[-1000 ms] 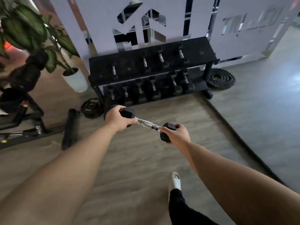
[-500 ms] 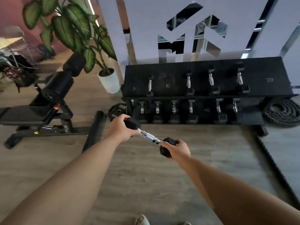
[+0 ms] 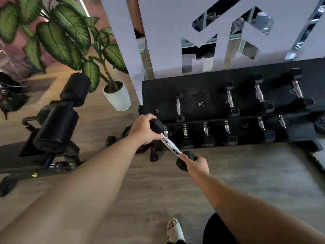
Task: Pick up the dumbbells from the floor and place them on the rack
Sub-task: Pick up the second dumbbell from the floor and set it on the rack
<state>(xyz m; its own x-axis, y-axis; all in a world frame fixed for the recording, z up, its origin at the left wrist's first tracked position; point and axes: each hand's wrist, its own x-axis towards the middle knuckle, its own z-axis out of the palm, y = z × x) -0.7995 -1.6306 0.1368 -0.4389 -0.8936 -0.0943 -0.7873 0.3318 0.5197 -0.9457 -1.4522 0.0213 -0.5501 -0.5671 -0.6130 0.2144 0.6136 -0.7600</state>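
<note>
I hold a small black hex dumbbell [image 3: 171, 144] with a chrome handle in the air, tilted, just in front of the rack's left end. My left hand [image 3: 143, 129] grips its far head, close to the slot marked 5. My right hand [image 3: 196, 164] grips its near head, lower down. The black two-tier rack [image 3: 209, 106] stands against the white wall. Several dumbbells lie on both tiers, among them a small one [image 3: 178, 107] beside the 5 mark.
A black padded bench [image 3: 52, 131] stands to the left on the wooden floor. A potted plant in a white pot [image 3: 117, 99] sits beside the rack's left end. A weight plate lies behind my left wrist. My sandalled foot [image 3: 175, 231] is at the bottom.
I have stepped closer to the rack, which now looks much larger. The dumbbell and both hands have moved up to the rack's left end. My grip is unchanged.
</note>
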